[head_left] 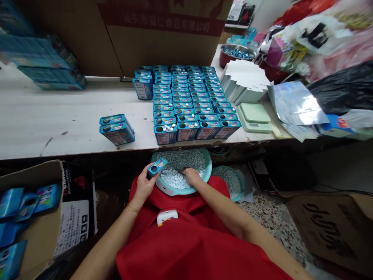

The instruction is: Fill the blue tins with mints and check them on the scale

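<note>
You're gripping a small blue rectangular tin [157,166] in your left hand [143,186] — fingers wrapped round it, holding it tilted over the round teal plastic basin [172,191] on your lap. Your right hand [190,175] is digging into the small white tablets [182,163] in the basin — grip hidden, can't tell. Likely the filling step; feeding the tin's small top hole is calling for a tight pinch. Rows of matching blue tins [192,101] are sitting on the white table [58,116].
</note>
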A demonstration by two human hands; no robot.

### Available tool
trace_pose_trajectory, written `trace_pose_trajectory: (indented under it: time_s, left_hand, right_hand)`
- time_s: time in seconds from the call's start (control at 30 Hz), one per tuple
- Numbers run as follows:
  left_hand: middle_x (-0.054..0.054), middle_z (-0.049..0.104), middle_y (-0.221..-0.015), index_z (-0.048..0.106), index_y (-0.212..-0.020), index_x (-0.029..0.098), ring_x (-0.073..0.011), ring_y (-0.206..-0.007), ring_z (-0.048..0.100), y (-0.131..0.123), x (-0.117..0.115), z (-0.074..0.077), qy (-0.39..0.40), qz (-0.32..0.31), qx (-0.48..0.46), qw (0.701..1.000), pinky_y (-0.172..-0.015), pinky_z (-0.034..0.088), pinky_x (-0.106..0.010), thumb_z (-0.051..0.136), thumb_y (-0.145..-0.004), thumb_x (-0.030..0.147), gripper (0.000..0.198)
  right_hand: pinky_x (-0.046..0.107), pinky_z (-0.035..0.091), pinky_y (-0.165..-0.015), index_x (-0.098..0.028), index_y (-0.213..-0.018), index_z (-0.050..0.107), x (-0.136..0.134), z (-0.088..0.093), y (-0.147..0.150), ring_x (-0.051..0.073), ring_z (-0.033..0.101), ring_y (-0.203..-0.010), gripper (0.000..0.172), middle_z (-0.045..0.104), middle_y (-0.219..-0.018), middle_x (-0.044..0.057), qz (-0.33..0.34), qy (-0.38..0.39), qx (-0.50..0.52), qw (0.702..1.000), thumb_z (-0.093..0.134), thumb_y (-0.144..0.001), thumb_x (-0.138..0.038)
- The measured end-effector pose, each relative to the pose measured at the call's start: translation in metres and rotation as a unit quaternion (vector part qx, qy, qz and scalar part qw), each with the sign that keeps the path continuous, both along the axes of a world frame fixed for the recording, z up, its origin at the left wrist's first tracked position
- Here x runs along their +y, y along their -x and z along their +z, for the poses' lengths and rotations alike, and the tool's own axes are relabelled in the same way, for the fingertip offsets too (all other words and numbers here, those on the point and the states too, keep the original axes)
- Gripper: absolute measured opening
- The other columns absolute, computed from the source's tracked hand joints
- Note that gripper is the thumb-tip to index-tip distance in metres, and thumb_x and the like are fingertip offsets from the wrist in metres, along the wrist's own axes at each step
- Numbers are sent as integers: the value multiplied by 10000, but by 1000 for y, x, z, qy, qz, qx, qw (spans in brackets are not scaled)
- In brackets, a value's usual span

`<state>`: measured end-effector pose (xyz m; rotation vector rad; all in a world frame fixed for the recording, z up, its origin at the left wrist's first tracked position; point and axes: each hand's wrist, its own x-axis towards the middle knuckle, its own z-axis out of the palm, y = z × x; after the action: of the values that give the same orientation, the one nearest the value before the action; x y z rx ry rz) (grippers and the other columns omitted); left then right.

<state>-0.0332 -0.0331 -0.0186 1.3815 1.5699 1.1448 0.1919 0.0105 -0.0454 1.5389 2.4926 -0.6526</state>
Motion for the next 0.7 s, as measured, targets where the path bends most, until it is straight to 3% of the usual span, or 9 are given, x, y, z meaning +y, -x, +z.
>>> trace_pose_trajectory:
  time_s: [0.17, 0.27, 0.37, 0.5, 0.6, 0.7]
  left_hand:
    - [-84, 620, -1057, 523, -1110, 169, -204, -963, 582, 1, 1, 2, 3, 7, 6, 1000, -894, 428, -357, 625, -689, 371, 478]
    - [-84, 619, -1061, 521, -1113, 166, -203, -963, 582, 3, 1, 4, 0, 15, 2, 1000, -895, 426, -357, 627, -686, 371, 485]
    - [-85, 617, -1063, 520, -1115, 163, -202, -966, 578, 5, 2, 5, -3, 17, 3, 1000, -899, 423, -357, 626, -689, 357, 480]
    - [-85, 608, -1083, 519, -1123, 171, -208, -987, 570, -2, 3, 4, -8, 2, 22, 1000, -904, 418, -361, 598, -710, 315, 444]
    - [-87, 590, -1123, 523, -1121, 175, -215, -1040, 545, -14, 5, 4, -27, -29, 40, 998, -932, 397, -364, 559, -721, 237, 407]
    - [-90, 577, -1137, 521, -1125, 171, -215, -1069, 525, -25, 6, 5, -47, -50, 64, 996, -949, 385, -365, 530, -704, 159, 421]
  right_hand:
    - [195, 467, -690, -210, -960, 691, 9, -8, -12, 142, 629, -793, 345, 705, -880, 15, -64, 104, 96, 988, 511, -702, -68]
    - [195, 468, -622, -173, -949, 694, 12, 2, -22, 128, 615, -698, 317, 702, -806, 20, -87, 139, 139, 977, 521, -697, -88]
    - [188, 449, -553, -139, -957, 688, 14, 29, -36, 107, 579, -614, 316, 682, -796, 33, -111, 162, 178, 964, 513, -696, -105]
    - [194, 429, -547, -139, -977, 682, 19, 80, -49, 99, 551, -598, 322, 651, -802, 38, -108, 167, 238, 951, 512, -704, -132]
    - [201, 426, -652, -184, -989, 682, 23, 116, -45, 118, 580, -726, 320, 657, -825, 33, -44, 112, 221, 968, 499, -731, -134]
    - [222, 409, -735, -259, -1012, 668, 23, 144, -29, 146, 587, -858, 345, 669, -880, 27, 7, 47, 120, 992, 466, -762, -133]
